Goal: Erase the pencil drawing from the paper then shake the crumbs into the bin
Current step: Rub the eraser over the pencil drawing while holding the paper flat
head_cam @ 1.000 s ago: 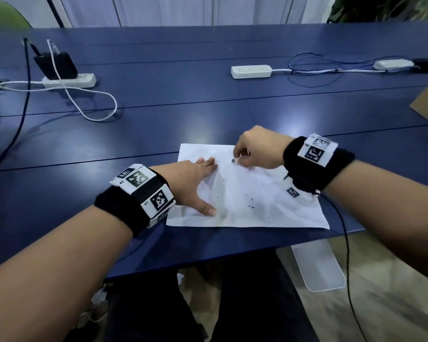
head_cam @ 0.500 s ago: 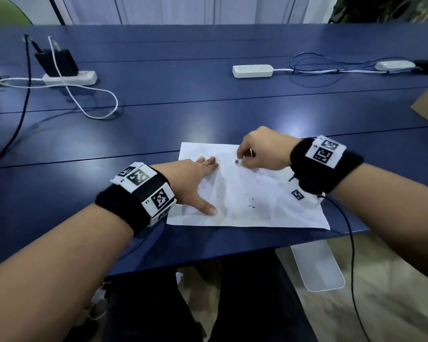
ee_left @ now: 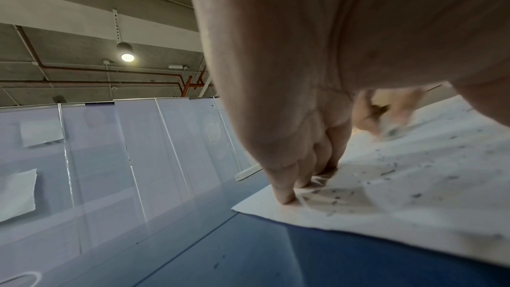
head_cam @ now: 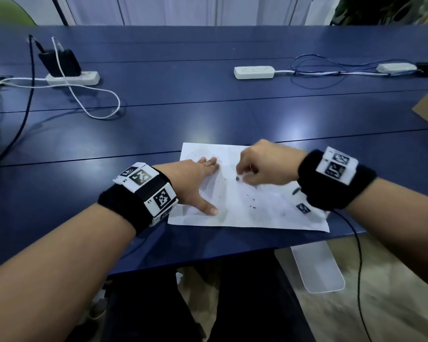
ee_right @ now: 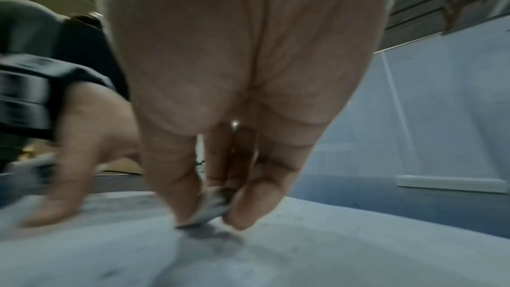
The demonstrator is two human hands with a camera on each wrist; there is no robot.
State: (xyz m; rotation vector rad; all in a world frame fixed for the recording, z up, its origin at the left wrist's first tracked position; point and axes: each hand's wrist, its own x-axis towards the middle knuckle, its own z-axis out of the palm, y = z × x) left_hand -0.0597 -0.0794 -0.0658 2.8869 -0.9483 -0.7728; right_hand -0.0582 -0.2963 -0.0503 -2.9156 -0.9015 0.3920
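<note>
Head view: paper lies flat on the blue table, near edge just at the table's front edge, dark eraser crumbs scattered across it. Right hand pinches a small eraser between thumb and fingertips, grip narrow and closed on it, tip pressed to the sheet mid-upper area. Right wrist view is motion-blurred, so I read this as mid-rub. Left hand is flat, fingers straight and spread, pressing the sheet's left part; left wrist view shows fingertips bearing down near the far left corner. Likely reason: anchor the sheet so rubbing doesn't drag or crease it; some wrinkling shows by the fingers already. Pencil marks remaining: too faint to tell. No bin identifiable; a translucent tray-like thing sits below the table edge, purpose unclear. Farther out: power strips, cables.
</note>
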